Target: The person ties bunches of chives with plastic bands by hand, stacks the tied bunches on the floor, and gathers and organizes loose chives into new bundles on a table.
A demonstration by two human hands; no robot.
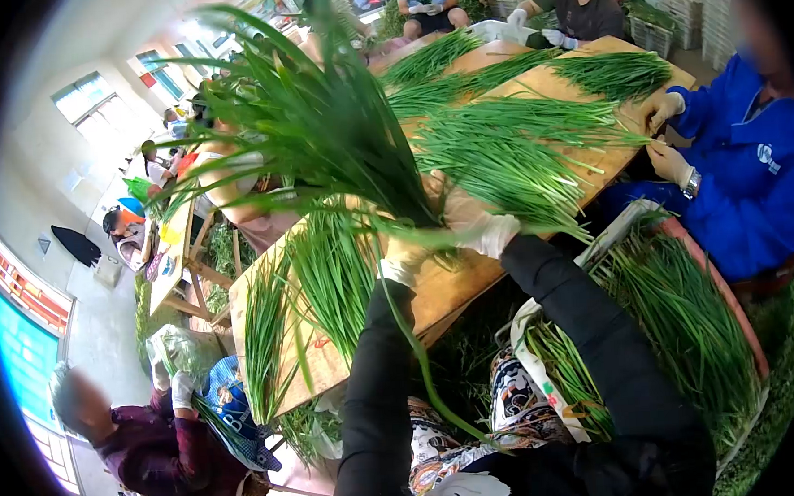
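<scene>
My gloved left hand and right hand grip the base of a bunch of long green leaves, raised above the wooden counter. A row of greens lies left of my left hand; a larger spread stretches beyond my right, toward a person in blue.

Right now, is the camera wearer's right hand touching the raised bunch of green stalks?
Touching: the head view shows the gloved right hand against the lower part of the raised bunch, no gap between.

Black sleeves, patterned trousers
</scene>
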